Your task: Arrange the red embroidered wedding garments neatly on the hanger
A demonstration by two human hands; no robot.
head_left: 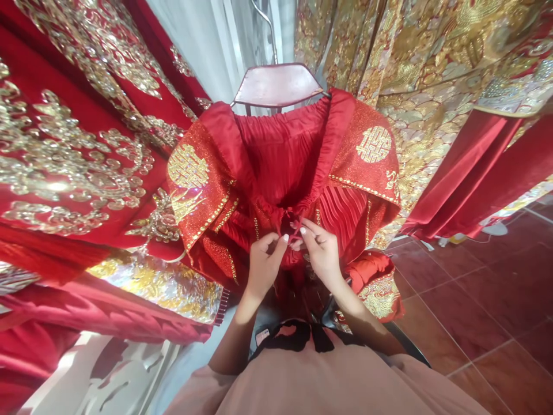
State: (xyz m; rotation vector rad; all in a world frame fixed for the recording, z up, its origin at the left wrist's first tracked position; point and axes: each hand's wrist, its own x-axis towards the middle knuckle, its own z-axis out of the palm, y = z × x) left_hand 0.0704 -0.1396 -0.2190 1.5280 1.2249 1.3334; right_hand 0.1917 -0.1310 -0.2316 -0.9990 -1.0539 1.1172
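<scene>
A red skirt point(279, 141) with a gathered waistband and gold-embroidered panels hangs in front of me from a hanger point(276, 86). At the front of its waist, both of my hands pinch a thin red tie cord point(294, 235). My left hand point(266, 256) is closed, thumb against the fingers, on the cord's left part. Close beside it, my right hand point(320, 251) grips the cord too, with its index finger stretched toward the waistband. The fingertips nearly meet, and part of the cord is hidden behind them.
Red garments with gold sequins point(78, 150) hang on the left. Gold brocade garments point(423, 115) and plain red cloth point(466, 173) hang on the right. A folded red and gold piece point(375, 282) lies beside my right forearm. Reddish floor tiles point(466, 300) show at the right.
</scene>
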